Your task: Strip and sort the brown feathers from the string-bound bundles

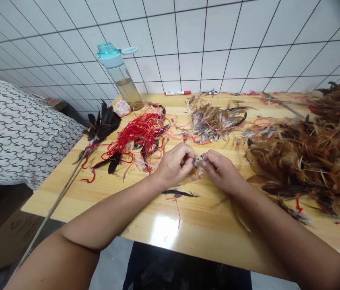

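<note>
Feathers lay sorted about our hands, apparently so that each kind stayed within reach: a large brown feather heap (308, 157) to the right of our right hand (221, 171), a smaller grey-brown feather pile (215, 119) just beyond both hands, and a red thread tangle (141, 135) beyond our left hand (174, 163). We held both hands close together above the table (170, 229), fingertips meeting. Both were nearly closed, pinching a small feather bundle (198, 160) between them; we judged the tight grip was meant to keep the quills aligned. One dark loose feather (180, 194) with red thread lay on the table just below the hands. Further left of the left hand lay a stick (52, 207) bound with black feathers. A water bottle (121, 76) and a red marker (177, 93) stood well beyond.
</note>
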